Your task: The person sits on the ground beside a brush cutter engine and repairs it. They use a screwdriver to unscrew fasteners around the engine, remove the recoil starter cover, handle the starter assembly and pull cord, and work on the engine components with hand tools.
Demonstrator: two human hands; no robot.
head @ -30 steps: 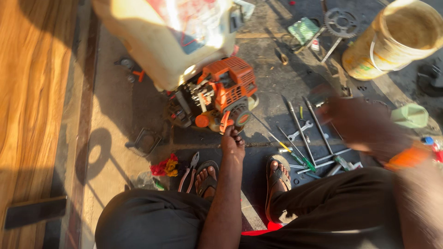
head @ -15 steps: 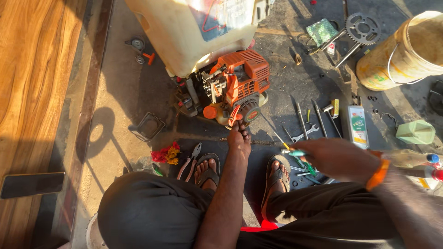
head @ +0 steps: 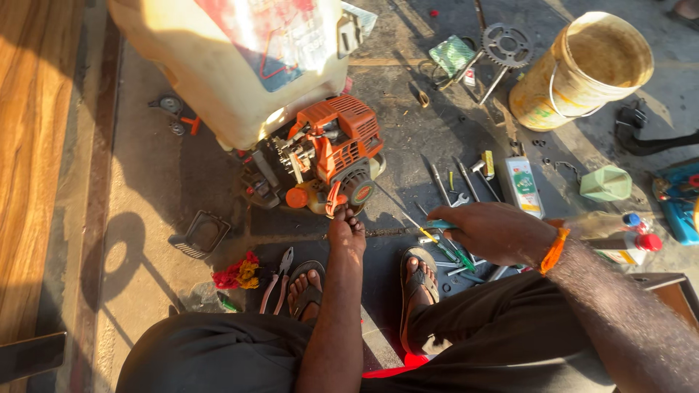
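Observation:
An orange and black small engine (head: 331, 156) sits on the ground under a big white plastic tank (head: 240, 65). My left hand (head: 346, 231) reaches straight ahead, its fingertips curled against the engine's lower round housing. My right hand (head: 495, 233), with an orange band at the wrist, hovers over loose tools and is closed around a teal-handled tool (head: 439, 224) that sticks out to the left. My feet in sandals (head: 416, 275) rest just below both hands.
Wrenches and screwdrivers (head: 459, 185) lie right of the engine, beside a small box (head: 523, 185). A yellowish bucket (head: 582, 73) and a sprocket (head: 507, 44) stand farther back. Pliers (head: 280, 284), a red-yellow rag (head: 237, 273) and a black cover (head: 200, 234) lie at left. A wooden surface (head: 36, 145) borders the left.
My right hand has come left and nearer to me from the spread of tools, now with the teal-handled tool in it. My left hand has stayed on the engine.

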